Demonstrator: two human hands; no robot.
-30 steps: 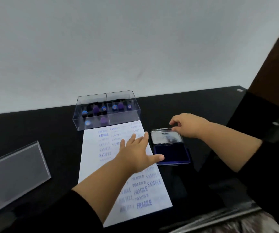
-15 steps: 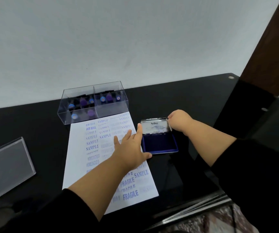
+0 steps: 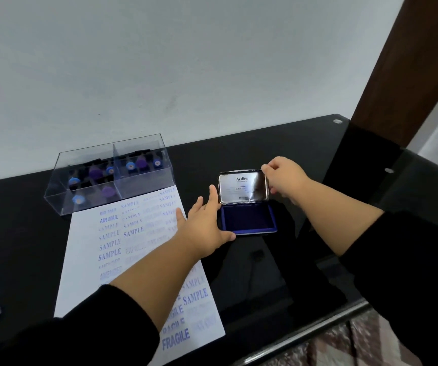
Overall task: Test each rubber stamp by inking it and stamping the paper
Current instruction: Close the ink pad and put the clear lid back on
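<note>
Ink pad (image 3: 248,219) lay open on the black table (image 3: 305,154), just right of the paper (image 3: 91,233), metal lid (image 3: 243,186) tilted up behind the blue felt. Likely light, thin and stiff; slippery on the glossy top, so best steadied at the base edge and taken by the lid rim, clear of the wet felt. Lid's right edge pinched by the right hand (image 3: 285,175), fingers curled round it. Left hand (image 3: 202,228) spread flat against the tin's left side, thumb at its front corner. Rubber stamps (image 3: 107,178) stood in the clear box (image 3: 86,204) beyond the sheet.
</note>
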